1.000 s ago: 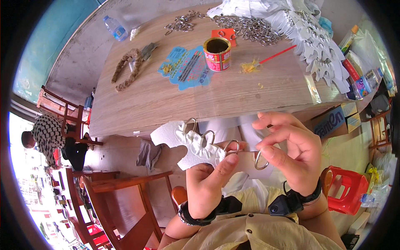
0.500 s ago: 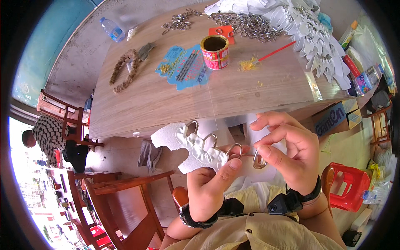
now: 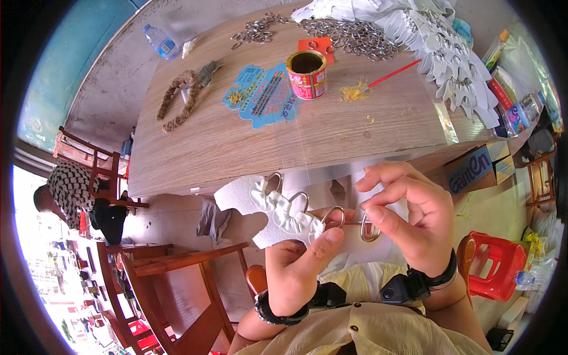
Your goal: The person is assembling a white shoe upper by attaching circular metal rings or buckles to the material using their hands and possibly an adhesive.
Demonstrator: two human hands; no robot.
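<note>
My left hand (image 3: 299, 266) is closed on a white cut-out piece (image 3: 234, 196) with a gathered satin strip along it. Three silver metal rings (image 3: 300, 201) stand up from that strip, and the one nearest my right hand sits by my left thumb. My right hand (image 3: 408, 213) pinches a loose-hanging silver oval ring (image 3: 370, 231) between thumb and fingers, just right of the piece. Some of my left fingers are hidden behind the piece. Both hands are held in front of the table's near edge, above my lap.
On the wooden table (image 3: 225, 157) are a red tin (image 3: 309, 87), a blue card (image 3: 260, 89), a brown braided loop (image 3: 178, 97), a red stick (image 3: 395, 73), heaped metal rings (image 3: 355, 36) and stacked white pieces (image 3: 438, 53). A red stool (image 3: 494, 265) stands right. A person (image 3: 72, 188) sits far left.
</note>
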